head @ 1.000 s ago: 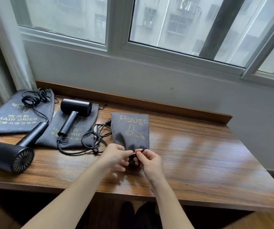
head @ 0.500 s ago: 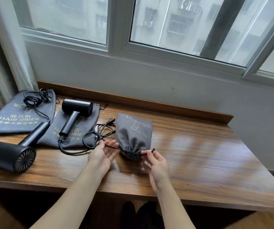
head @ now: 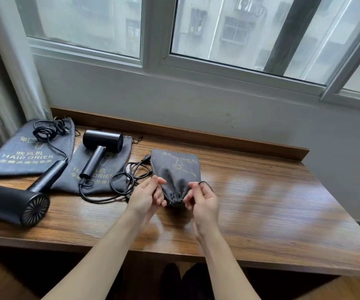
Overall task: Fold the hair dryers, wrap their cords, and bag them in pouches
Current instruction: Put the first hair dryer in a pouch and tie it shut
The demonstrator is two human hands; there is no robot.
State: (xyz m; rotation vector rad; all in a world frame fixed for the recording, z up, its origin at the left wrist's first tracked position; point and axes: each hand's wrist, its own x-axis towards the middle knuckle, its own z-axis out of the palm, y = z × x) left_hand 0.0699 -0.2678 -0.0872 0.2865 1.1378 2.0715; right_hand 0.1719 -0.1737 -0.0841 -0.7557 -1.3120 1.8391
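1. A filled grey pouch (head: 175,172) lies near the middle of a wooden table (head: 261,202), its gathered mouth pointing toward the person and cinched into tight pleats.
2. The left hand (head: 146,195) sits just left of the pouch mouth, thumb and forefinger pinched together; its grip appears to be on the left end of the black drawstring (head: 205,184), though the cord there is too thin to make out.
3. The right hand (head: 203,200) sits just right of the mouth, its grip pinching a loop of the drawstring between thumb and forefinger.
4. To the left, a black hair dryer (head: 101,146) lies unfolded on a flat grey pouch (head: 70,180), its cord (head: 127,180) looped loosely on the table beside the filled pouch.
5. Farther left, a larger black hair dryer (head: 12,204) rests on its side at the table edge, its handle reaching toward a third pouch (head: 23,156) printed "HAIR DRIER", on which its cord (head: 47,132) is coiled.
6. A window (head: 218,29) runs above the wall behind the table.
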